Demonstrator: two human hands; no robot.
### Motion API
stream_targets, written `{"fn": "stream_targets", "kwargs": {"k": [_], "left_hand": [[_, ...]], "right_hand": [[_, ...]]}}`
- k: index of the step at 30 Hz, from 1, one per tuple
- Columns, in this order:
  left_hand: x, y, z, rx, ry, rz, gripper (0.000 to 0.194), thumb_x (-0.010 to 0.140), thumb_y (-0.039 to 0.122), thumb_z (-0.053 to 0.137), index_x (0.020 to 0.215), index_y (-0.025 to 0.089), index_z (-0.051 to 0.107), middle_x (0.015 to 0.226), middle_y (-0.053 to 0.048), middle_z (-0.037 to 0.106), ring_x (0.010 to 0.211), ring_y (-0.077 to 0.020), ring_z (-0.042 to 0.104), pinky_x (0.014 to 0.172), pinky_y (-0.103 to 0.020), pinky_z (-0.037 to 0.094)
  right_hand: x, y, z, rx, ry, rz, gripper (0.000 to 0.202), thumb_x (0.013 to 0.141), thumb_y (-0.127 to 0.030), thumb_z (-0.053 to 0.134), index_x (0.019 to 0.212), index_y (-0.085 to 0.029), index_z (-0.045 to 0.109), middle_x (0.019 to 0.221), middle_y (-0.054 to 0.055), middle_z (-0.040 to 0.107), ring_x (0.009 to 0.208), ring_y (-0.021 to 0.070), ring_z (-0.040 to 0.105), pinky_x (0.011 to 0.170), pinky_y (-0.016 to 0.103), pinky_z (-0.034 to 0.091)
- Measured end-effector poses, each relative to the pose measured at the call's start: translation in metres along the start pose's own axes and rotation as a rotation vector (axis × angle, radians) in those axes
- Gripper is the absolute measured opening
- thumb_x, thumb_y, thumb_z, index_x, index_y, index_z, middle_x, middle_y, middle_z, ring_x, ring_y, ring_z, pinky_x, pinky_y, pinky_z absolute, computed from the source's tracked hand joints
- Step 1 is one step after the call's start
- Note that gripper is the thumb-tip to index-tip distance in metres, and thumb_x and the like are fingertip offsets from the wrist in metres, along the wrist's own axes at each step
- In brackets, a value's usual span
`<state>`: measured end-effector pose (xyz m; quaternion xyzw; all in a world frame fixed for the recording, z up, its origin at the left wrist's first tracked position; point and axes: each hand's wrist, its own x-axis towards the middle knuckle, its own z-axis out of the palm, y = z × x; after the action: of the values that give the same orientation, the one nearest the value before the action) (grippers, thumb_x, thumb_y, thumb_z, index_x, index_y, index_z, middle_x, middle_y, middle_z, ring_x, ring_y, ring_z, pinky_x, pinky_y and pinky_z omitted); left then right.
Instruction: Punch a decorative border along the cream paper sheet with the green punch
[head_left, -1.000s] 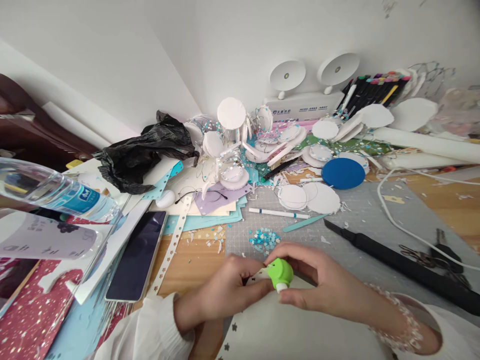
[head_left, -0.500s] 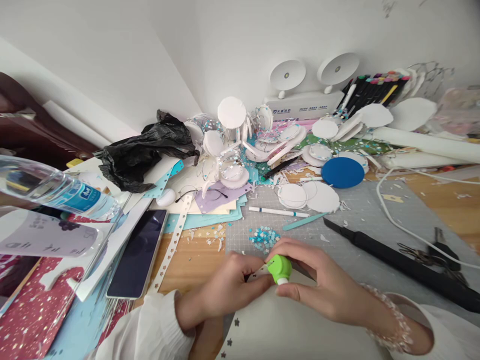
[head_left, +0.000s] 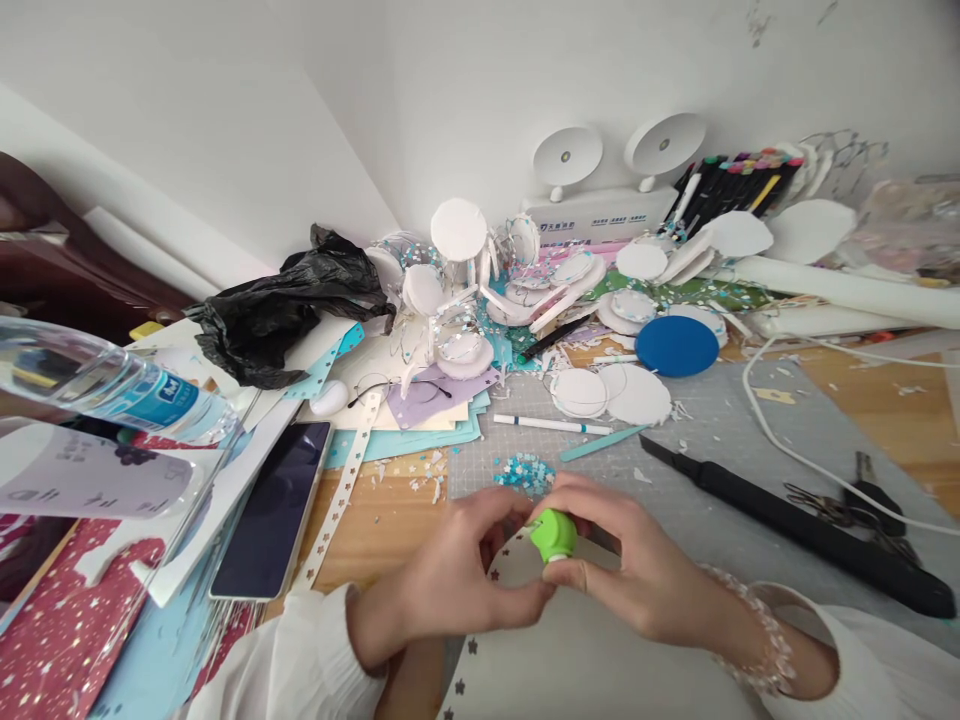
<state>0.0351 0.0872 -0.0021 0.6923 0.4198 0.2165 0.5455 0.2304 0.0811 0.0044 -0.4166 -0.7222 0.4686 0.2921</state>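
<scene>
A small bright green craft punch [head_left: 553, 536] with a white button is gripped in my right hand [head_left: 630, 560], the thumb at its button and the fingers curled over its far side. The punch sits at the edge of a large white paper sheet [head_left: 585, 650], whose left edge carries a row of star- or flower-shaped holes. My left hand [head_left: 442, 575] is at that edge, thumb and forefinger spread apart in a C beside the punch. Its other fingers are partly hidden. Beyond the hands, on the grey cutting mat [head_left: 480, 480], lies a small heap of blue and white paper cutouts [head_left: 525, 472].
A black craft knife [head_left: 795, 520], keys [head_left: 862, 510] and white cable [head_left: 757, 395] lie right. A phone [head_left: 271, 510], punched paper strip [head_left: 341, 500] and water bottle [head_left: 142, 390] are left. White discs, a blue disc [head_left: 676, 346] and a black plastic bag [head_left: 292, 300] crowd the back.
My left thumb and forefinger have parted from their pinch at the paper edge, the thumb dropping lower. My right hand still holds the punch at the sheet's edge. The view has shifted slightly.
</scene>
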Motion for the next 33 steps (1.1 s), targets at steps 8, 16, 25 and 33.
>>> {"fn": "stream_targets", "kwargs": {"k": [8, 16, 25, 33], "left_hand": [[0.000, -0.007, -0.003, 0.165, 0.023, 0.247, 0.038, 0.080, 0.050, 0.068, 0.088, 0.013, 0.062, 0.069, 0.001, 0.049, 0.060, -0.0113, 0.041, 0.055, -0.023, 0.033], [-0.001, -0.012, -0.001, 0.209, 0.068, 0.296, 0.048, 0.083, 0.062, 0.058, 0.077, 0.015, 0.058, 0.061, 0.002, 0.045, 0.053, -0.0101, 0.037, 0.049, -0.024, 0.028], [0.001, -0.011, -0.009, 0.161, -0.079, 0.128, 0.037, 0.079, 0.045, 0.069, 0.064, 0.016, 0.052, 0.054, 0.007, 0.035, 0.050, -0.0070, 0.033, 0.045, -0.022, 0.023], [0.003, -0.010, -0.013, 0.106, -0.129, 0.139, 0.034, 0.092, 0.033, 0.051, 0.064, 0.014, 0.052, 0.060, 0.003, 0.043, 0.058, -0.0092, 0.039, 0.054, -0.022, 0.031]], "right_hand": [[0.001, 0.005, 0.008, -0.016, -0.026, -0.026, 0.003, 0.083, -0.022, 0.059, 0.081, -0.019, 0.056, 0.077, 0.001, 0.050, 0.072, 0.0173, 0.047, 0.063, 0.028, 0.039], [0.002, 0.002, 0.009, -0.009, -0.024, 0.005, 0.007, 0.082, -0.024, 0.060, 0.078, -0.019, 0.059, 0.072, 0.000, 0.048, 0.066, 0.0159, 0.045, 0.059, 0.027, 0.037], [0.002, -0.001, 0.000, 0.042, -0.022, 0.018, 0.006, 0.082, -0.024, 0.062, 0.086, -0.019, 0.063, 0.080, 0.003, 0.053, 0.076, 0.0185, 0.051, 0.067, 0.030, 0.042], [0.004, 0.001, -0.009, 0.040, -0.020, 0.018, 0.019, 0.082, -0.031, 0.067, 0.097, -0.020, 0.065, 0.092, 0.005, 0.061, 0.088, 0.0209, 0.057, 0.077, 0.031, 0.047]]}}
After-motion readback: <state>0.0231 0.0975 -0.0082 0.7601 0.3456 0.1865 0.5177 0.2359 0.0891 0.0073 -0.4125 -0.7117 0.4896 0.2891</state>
